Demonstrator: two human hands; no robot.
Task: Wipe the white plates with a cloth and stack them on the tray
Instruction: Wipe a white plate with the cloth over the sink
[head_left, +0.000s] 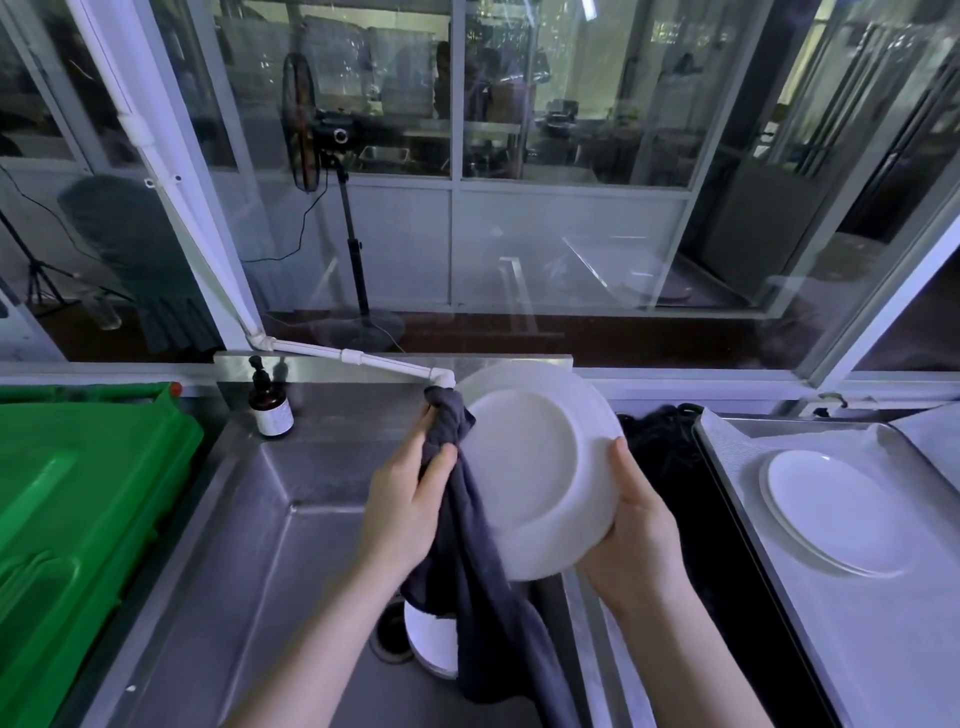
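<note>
A white plate (524, 467) is held tilted above the steel sink (260, 519), its underside facing me. My right hand (636, 525) grips its right rim. My left hand (408, 499) holds a dark grey cloth (483, 597) bunched against the plate's left edge; the rest of the cloth hangs down into the sink. Two white plates (831, 512) lie stacked on the metal tray (779, 597) at the right. Another white plate (426, 644) lies in the sink bottom, partly hidden by the cloth.
A brown pump bottle (270, 408) stands at the sink's back left corner. A white pipe tap (363, 361) reaches over the sink. A green plastic crate (67, 519) fills the left. A dark gap (670, 467) lies between sink and tray. Glass windows stand behind.
</note>
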